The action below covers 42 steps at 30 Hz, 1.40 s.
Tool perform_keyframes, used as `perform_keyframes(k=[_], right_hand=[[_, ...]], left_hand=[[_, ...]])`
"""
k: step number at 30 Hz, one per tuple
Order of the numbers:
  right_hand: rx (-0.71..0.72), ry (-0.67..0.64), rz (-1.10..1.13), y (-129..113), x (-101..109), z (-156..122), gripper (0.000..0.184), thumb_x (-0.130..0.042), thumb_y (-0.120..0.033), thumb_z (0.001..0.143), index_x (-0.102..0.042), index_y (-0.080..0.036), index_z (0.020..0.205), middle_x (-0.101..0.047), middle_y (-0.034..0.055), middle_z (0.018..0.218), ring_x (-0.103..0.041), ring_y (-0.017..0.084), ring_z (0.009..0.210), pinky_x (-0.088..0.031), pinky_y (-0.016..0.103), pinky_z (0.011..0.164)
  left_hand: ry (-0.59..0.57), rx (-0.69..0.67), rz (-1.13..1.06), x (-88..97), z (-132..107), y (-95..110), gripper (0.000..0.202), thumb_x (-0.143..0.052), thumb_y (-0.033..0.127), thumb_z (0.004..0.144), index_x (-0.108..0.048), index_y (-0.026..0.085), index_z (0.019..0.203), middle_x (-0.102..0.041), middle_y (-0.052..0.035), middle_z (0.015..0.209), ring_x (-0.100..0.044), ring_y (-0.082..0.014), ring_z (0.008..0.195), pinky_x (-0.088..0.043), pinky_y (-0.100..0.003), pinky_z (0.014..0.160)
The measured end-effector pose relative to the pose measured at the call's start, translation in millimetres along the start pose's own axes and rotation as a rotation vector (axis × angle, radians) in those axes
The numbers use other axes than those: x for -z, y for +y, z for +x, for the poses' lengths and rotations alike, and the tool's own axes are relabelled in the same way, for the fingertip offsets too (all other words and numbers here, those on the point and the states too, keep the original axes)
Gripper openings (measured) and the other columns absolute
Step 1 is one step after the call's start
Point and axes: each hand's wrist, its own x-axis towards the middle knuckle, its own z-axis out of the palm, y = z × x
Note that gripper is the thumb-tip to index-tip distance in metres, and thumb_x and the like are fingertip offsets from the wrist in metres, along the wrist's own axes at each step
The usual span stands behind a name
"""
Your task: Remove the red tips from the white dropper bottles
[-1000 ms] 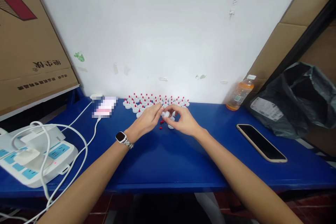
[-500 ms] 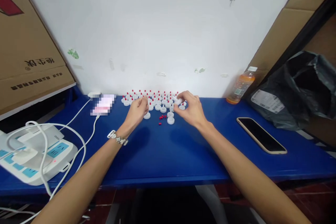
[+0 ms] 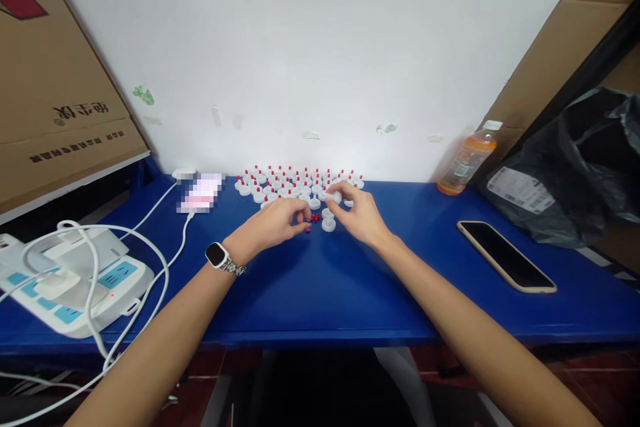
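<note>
Head view: left hand (image 3: 273, 227) lies palm-down, fingertips pinched at the loose red pieces (image 3: 313, 218), moved in from the cap rows. Right hand (image 3: 357, 213) grips a white cap (image 3: 334, 197) mid-table (image 3: 320, 293).

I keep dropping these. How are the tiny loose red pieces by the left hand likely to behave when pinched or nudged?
The red pieces are very small and look rounded, so they probably weigh next to nothing and may roll or skid on the smooth blue table. Beside the left hand fingers they look tiny, so a pinch could easily flick one away.
</note>
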Motion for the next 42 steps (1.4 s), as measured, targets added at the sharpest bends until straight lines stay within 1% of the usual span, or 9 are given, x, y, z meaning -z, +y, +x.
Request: perform_keyframes(k=[3, 6, 11, 14, 19, 24, 30, 35, 42], right_hand=[[0.042, 0.056, -0.01, -1, -2, 0, 0.014, -0.066, -0.034, 0.088, -0.072, -0.024, 0.095, -0.066, 0.0065, 0.107, -0.062, 0.023, 0.102, -0.049, 0.039, 0.094], [0.052, 0.099, -0.079, -2, -2, 0, 0.015, -0.069, -0.035, 0.086, -0.074, -0.023, 0.092, -0.057, 0.0069, 0.099, -0.058, 0.023, 0.095, -0.05, 0.038, 0.086], [0.084, -0.047, -0.038, -5, -2, 0, 0.008, -0.063, -0.024, 0.086, -0.07, -0.021, 0.091, -0.054, -0.0021, 0.07, -0.054, 0.016, 0.071, -0.044, 0.032, 0.072], [0.111, -0.148, -0.047, -8, 1, -1, 0.01, -0.062, -0.019, 0.087, -0.07, -0.021, 0.091, -0.066, -0.0017, 0.075, -0.058, 0.016, 0.074, -0.042, 0.031, 0.075], [0.096, -0.284, -0.235, -8, 0, -3, 0.01, -0.066, -0.023, 0.09, -0.076, -0.025, 0.09, -0.075, 0.0014, 0.087, -0.059, 0.022, 0.091, -0.033, 0.044, 0.095], [0.145, -0.401, -0.355, -7, -10, -6, 0.016, -0.062, -0.028, 0.095, -0.078, -0.026, 0.095, -0.072, 0.0056, 0.094, -0.054, 0.026, 0.101, -0.03, 0.048, 0.095], [0.173, -0.328, -0.454, -11, -14, -5, 0.026, -0.065, -0.034, 0.092, -0.072, -0.028, 0.117, -0.067, 0.0085, 0.103, -0.051, 0.029, 0.105, -0.031, 0.048, 0.093], [0.12, -0.248, -0.418, -14, -21, 2, 0.019, -0.064, -0.04, 0.093, -0.073, -0.028, 0.105, -0.066, 0.0062, 0.097, -0.053, 0.028, 0.104, -0.031, 0.047, 0.093], [0.168, -0.147, -0.331, -15, -30, 9, 0.03, -0.065, -0.04, 0.093, -0.067, -0.027, 0.12, -0.068, 0.0086, 0.115, -0.056, 0.029, 0.112, -0.033, 0.046, 0.096]], left_hand=[[-0.063, 0.052, -0.051, -1.1, -3, -1, 0.005, -0.069, 0.024, 0.083, -0.07, 0.02, 0.086, -0.068, -0.0004, 0.074, -0.06, -0.0151, 0.063, -0.042, -0.027, 0.061], [-0.089, 0.043, -0.04, -9.2, -1, -3, 0.008, -0.065, 0.015, 0.081, -0.069, 0.02, 0.084, -0.068, -0.0001, 0.072, -0.061, -0.0152, 0.063, -0.041, -0.027, 0.061], [0.005, 0.01, 0.085, -25.9, 7, -3, 0.015, -0.054, 0.011, 0.089, -0.066, 0.019, 0.094, -0.071, -0.0054, 0.086, -0.065, -0.0197, 0.077, -0.047, -0.03, 0.071], [0.045, 0.025, 0.114, -28.1, 10, -1, 0.015, -0.052, 0.012, 0.092, -0.065, 0.018, 0.095, -0.072, -0.0082, 0.093, -0.067, -0.0222, 0.084, -0.049, -0.032, 0.077], [0.169, 0.041, 0.065, -1.9, 5, -9, 0.02, -0.051, 0.017, 0.095, -0.067, 0.02, 0.105, -0.074, -0.0085, 0.104, -0.068, -0.0226, 0.093, -0.05, -0.035, 0.086], [0.218, 0.097, 0.103, 23.5, -5, -29, 0.016, -0.058, 0.026, 0.093, -0.07, 0.02, 0.102, -0.071, -0.008, 0.1, -0.064, -0.0233, 0.092, -0.048, -0.037, 0.085], [0.204, 0.106, 0.138, 20.7, -8, -48, 0.018, -0.062, 0.03, 0.091, -0.073, 0.019, 0.1, -0.067, -0.0077, 0.096, -0.061, -0.0223, 0.089, -0.047, -0.036, 0.084], [0.139, 0.146, 0.129, 14.6, -5, -54, 0.015, -0.063, 0.029, 0.089, -0.072, 0.018, 0.092, -0.067, -0.0069, 0.085, -0.061, -0.0204, 0.077, -0.043, -0.032, 0.072], [0.213, 0.087, -0.125, 16.2, -1, -22, 0.016, -0.052, 0.034, 0.098, -0.06, 0.02, 0.096, -0.067, -0.0026, 0.084, -0.06, -0.0169, 0.074, -0.044, -0.029, 0.068]])
